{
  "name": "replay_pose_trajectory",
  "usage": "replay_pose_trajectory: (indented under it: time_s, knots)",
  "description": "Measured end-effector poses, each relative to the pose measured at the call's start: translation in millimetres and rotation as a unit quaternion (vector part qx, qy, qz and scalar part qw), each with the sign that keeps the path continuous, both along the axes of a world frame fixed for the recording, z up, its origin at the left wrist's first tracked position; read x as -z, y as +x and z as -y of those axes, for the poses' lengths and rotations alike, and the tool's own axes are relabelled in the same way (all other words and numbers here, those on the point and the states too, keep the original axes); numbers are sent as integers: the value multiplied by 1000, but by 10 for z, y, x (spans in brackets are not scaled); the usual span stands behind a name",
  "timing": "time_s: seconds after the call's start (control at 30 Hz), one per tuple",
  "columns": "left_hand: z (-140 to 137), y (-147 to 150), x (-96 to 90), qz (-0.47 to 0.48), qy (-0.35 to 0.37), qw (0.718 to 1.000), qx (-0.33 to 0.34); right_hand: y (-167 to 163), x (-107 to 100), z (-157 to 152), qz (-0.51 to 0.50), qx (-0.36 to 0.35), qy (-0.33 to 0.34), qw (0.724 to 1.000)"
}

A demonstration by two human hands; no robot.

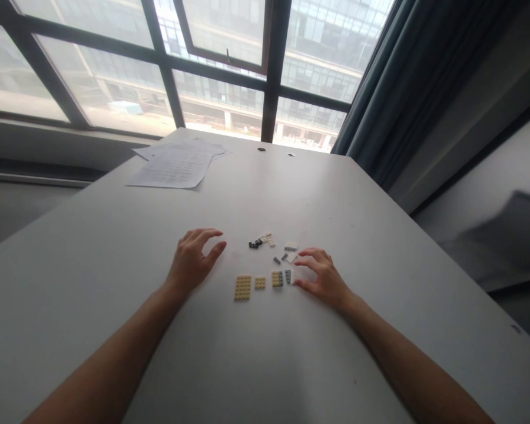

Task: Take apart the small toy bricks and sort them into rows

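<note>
Small building bricks lie on the white table (pixel 265 359) between my hands. In the front row are a large tan plate (pixel 242 288), a smaller tan plate (pixel 259 282), a tan and grey piece (pixel 277 278) and a grey and white piece (pixel 290 277). Behind them lie black bricks (pixel 255 242), white bricks (pixel 268 238) and several grey and white pieces (pixel 290 247). My left hand (pixel 195 256) rests open to the left, apart from the bricks. My right hand (pixel 321 275) has its fingers apart beside the grey and white piece; whether the fingertips touch it, I cannot tell.
Printed sheets of paper (pixel 172 165) lie at the table's far left. Two small round holes, one of them the dark hole (pixel 261 149), sit near the back edge. A window (pixel 221 94) stands behind the table, and a dark curtain (pixel 388 88) hangs at the right.
</note>
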State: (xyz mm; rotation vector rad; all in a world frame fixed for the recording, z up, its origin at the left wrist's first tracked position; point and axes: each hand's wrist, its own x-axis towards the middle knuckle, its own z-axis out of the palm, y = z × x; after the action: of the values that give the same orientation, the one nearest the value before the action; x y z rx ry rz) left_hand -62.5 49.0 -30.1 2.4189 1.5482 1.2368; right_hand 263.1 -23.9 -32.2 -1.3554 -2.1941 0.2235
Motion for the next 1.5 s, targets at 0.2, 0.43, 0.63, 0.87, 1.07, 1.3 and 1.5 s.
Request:
replay_pose_trajectory:
  time_s: [0.2,0.43,0.63,0.87,1.07,1.3,1.5]
  knots:
    - [9,58,73,-34,7,999,15,-126,0,10,10,-30,6,999]
    - [152,191,15,-71,38,994,68,-270,39,0,8,-44,0,999]
    - [306,390,-84,-125,1,976,178,-283,37,9,11,-37,-12,999]
    - [418,541,-103,-193,-38,949,248,-301,32,11,8,-33,-9,999]
    - [425,558,-83,-211,-49,942,257,-318,21,6,6,-35,-8,999]
    - [413,540,-74,-187,-43,947,257,-317,19,18,2,-33,-10,999]
    - [250,347,-95,-101,-1,986,130,-183,74,-65,-61,37,18,997]
